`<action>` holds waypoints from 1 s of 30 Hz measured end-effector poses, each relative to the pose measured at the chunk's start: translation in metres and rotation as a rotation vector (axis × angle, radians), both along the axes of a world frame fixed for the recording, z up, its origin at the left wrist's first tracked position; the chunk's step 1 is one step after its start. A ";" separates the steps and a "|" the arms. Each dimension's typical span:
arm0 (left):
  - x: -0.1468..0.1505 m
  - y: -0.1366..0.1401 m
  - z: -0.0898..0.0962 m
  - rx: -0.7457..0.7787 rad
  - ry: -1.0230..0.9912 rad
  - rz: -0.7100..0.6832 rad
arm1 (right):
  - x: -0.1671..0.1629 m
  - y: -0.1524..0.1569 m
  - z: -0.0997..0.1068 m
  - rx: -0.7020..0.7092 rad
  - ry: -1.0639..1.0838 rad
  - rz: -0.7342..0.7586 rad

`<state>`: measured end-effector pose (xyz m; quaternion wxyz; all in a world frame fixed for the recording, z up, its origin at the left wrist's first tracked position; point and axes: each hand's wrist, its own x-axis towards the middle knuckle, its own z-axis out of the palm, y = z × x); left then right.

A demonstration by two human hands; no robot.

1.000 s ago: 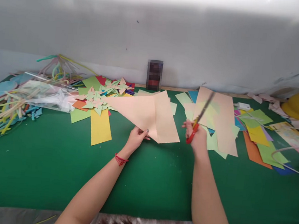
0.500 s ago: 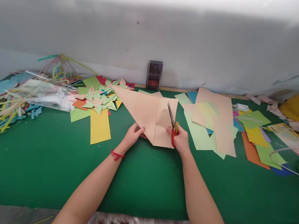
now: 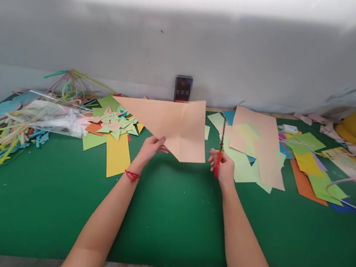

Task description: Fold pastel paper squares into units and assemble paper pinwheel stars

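My left hand (image 3: 151,149) pinches a peach-coloured sheet of paper (image 3: 179,123) by its slanted lower edge, thumb on top. The sheet is raised above the table; a crease runs down it near the right side, and its left end tapers to a point. To the right of the paper, apart from it, my right hand (image 3: 224,167) is closed round the red handle of a pair of scissors (image 3: 220,150). The blades point upward and look closed, seen nearly edge-on.
Folded paper pieces (image 3: 117,123) are heaped at the left beside a yellow paper strip (image 3: 117,155) and a pile of coloured strips (image 3: 4,133). Peach and green sheets (image 3: 258,145) lie right of centre. A pixelated dark object (image 3: 183,88) stands against the wall.
My right hand has let go of the paper's edge and moved right with the scissors. My left hand has lifted the sheet and shifted it left.
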<state>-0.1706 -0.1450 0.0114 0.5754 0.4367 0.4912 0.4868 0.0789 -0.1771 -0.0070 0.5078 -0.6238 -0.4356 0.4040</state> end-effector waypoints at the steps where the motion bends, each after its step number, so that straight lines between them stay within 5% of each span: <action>1: 0.000 0.006 0.009 0.040 -0.005 0.028 | 0.000 0.000 0.001 -0.011 0.001 -0.027; 8: 0.005 0.031 0.052 0.172 0.037 0.138 | -0.017 -0.007 0.008 -0.057 -0.127 -0.024; 17: 0.001 0.028 0.060 0.189 0.068 0.197 | -0.039 -0.007 0.001 -0.007 0.306 0.126; 30: -0.016 0.031 0.065 0.316 0.023 0.456 | -0.041 -0.020 0.004 -0.002 0.188 0.519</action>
